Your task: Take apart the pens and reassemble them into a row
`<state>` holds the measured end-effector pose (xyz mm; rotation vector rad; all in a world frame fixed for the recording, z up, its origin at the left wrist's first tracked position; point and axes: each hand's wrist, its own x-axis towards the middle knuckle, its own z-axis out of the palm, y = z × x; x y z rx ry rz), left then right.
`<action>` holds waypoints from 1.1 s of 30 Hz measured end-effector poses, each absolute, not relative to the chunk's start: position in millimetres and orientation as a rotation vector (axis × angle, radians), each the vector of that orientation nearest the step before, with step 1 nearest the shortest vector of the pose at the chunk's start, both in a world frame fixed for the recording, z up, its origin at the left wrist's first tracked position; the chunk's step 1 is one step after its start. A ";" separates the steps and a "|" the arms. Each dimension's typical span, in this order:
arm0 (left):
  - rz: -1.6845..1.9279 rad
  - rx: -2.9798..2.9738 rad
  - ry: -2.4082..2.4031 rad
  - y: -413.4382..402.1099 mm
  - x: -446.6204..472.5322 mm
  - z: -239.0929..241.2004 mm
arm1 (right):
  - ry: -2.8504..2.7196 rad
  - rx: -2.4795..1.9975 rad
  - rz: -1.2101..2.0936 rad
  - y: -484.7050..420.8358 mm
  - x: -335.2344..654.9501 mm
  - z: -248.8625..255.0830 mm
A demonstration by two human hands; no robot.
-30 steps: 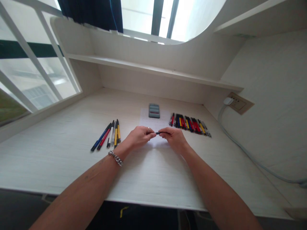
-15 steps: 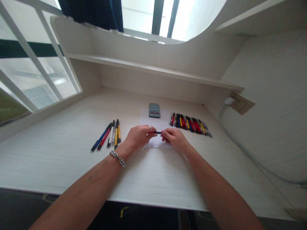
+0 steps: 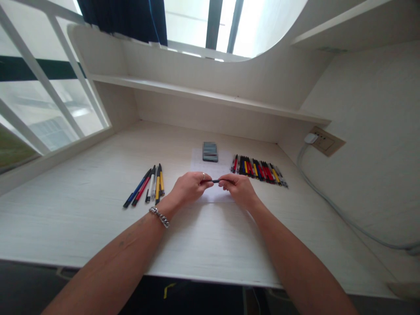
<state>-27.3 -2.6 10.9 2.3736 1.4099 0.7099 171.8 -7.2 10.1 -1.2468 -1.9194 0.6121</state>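
Observation:
Between my two hands a pen [image 3: 215, 181] is held level, its dark section showing in the gap. My left hand [image 3: 190, 186], with a ring and a chain bracelet at the wrist, pinches one end. The other end sits in the closed fingers of my right hand [image 3: 239, 188]. Both hands are over a white sheet of paper [image 3: 210, 197], which they partly cover. Left of them lies a loose group of several pens, among them a blue pen [image 3: 138, 187], a red pen [image 3: 141, 190] and a yellow pen [image 3: 162, 181]. Most of the held pen is hidden by my fingers.
A phone [image 3: 210, 152] lies at the paper's far edge. A tight row of many-coloured pens [image 3: 259, 169] is on the right. A grey cable [image 3: 331, 203] runs from the wall socket [image 3: 328, 141] along the right side. A low shelf [image 3: 210, 92] crosses the back.
My right fingers have shifted slightly left along the pen, towards my left hand. The red part seen at my left fingers is now covered. The view has moved a little.

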 end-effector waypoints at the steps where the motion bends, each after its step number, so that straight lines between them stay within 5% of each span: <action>1: 0.706 2.349 1.390 -1.4 -28.0 9.8 | -1.911 -1.242 0.608 -6.8 171.4 9.6; 15: 0.746 2.455 1.462 -7.4 -24.4 9.3 | -1.942 -1.322 0.848 -4.4 174.4 4.5; 33: 0.694 2.221 1.280 1.4 -26.1 7.6 | -1.780 -1.146 0.710 -2.0 169.9 2.4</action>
